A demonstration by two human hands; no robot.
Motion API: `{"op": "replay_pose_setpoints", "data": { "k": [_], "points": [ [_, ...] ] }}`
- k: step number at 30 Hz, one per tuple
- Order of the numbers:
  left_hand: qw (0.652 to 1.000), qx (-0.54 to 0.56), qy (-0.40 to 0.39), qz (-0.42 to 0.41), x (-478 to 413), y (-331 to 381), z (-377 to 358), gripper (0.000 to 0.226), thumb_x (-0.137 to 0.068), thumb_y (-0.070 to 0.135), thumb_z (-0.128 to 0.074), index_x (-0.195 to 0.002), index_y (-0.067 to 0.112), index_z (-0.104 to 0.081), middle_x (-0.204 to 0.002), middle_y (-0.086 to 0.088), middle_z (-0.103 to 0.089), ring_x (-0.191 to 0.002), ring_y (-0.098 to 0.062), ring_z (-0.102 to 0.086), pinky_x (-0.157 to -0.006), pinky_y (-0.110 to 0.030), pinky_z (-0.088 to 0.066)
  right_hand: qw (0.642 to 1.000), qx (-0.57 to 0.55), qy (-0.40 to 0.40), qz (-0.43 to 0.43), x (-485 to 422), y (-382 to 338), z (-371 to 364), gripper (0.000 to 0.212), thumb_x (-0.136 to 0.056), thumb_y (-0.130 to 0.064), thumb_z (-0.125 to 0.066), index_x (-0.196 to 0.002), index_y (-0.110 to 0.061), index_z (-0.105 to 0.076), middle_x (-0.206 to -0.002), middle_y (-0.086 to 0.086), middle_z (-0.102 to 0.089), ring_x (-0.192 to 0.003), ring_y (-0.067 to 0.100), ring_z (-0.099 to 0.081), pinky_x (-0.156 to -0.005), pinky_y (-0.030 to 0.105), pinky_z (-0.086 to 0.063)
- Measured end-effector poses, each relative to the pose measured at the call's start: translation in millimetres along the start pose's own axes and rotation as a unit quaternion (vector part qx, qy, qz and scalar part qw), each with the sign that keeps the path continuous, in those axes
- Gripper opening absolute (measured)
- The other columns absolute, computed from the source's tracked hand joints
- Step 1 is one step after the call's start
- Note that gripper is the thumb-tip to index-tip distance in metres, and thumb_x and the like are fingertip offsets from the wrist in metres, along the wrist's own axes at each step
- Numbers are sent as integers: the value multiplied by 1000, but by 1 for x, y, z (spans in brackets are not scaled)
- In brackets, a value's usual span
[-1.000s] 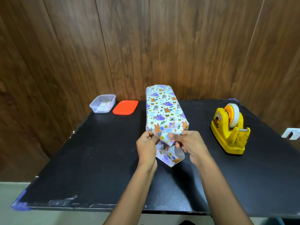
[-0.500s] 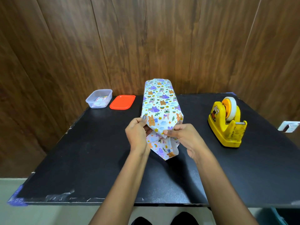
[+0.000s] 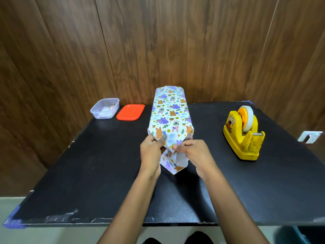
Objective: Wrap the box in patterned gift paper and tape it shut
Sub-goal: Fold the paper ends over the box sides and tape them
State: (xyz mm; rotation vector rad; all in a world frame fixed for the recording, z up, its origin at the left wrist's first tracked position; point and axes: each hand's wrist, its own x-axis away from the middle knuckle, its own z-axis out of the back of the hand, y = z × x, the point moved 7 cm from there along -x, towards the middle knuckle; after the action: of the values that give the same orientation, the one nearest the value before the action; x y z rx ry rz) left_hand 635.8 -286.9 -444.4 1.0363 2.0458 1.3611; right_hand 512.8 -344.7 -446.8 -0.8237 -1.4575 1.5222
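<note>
The box (image 3: 168,111) in gift paper (image 3: 169,164) lies on the black counter (image 3: 88,164). At the box's near end the left hand (image 3: 151,153) and right hand (image 3: 195,154) each pinch the folded paper. A yellow tape holder (image 3: 243,138) sits well right of the box.

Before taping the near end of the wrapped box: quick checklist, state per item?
1. Left hand pinches the near-end fold of the patterned gift paper: ok.
2. Right hand pinches the same fold: ok.
3. Lower pointed paper flap folded up against the box end: not ok, it sticks out unfolded.
4. Yellow tape dispenser loaded with a roll, standing to the right, apart from the box: ok.
5. A hand free to fetch tape: not ok, both are holding paper.
6. Far end sealed: cannot tell.
</note>
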Motion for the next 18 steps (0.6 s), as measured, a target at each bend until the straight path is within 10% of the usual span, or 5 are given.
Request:
{"op": "replay_pose_setpoints", "data": {
  "k": [7, 12, 18],
  "points": [
    [999, -11, 44, -14, -4, -8, 3, 12, -89, 2, -57, -95, 7, -66, -104, -13, -70, -96, -30, -66, -85, -44, -52, 990, 135, 46, 5, -5, 1, 5, 19, -80, -31, -71, -67, -17, -73, -86, 4, -71, -103, 20, -54, -92, 42, -31],
    [999, 12, 30, -17, -3, -8, -1, 15, -91, 8, -57, -106, 5, -62, -108, -10, -69, -99, -26, -65, -85, -40, -52, 985, 63, 158, 15, -5, 3, 30, 19, -80, -23, -70, -64, -25, -60, -75, -8, -64, -89, 22, -62, -97, 50, -41],
    [996, 86, 7, 1, 3, -9, -2, 23, -93, 9, -53, -115, 4, -57, -112, -10, -67, -97, -22, -66, -86, -40, -52, 986, -16, 159, 49, 1, -5, 38, 10, -81, -7, -66, -73, -12, -66, -70, -2, -63, -62, 8, -55, -61, 22, -44]
  ]
}}
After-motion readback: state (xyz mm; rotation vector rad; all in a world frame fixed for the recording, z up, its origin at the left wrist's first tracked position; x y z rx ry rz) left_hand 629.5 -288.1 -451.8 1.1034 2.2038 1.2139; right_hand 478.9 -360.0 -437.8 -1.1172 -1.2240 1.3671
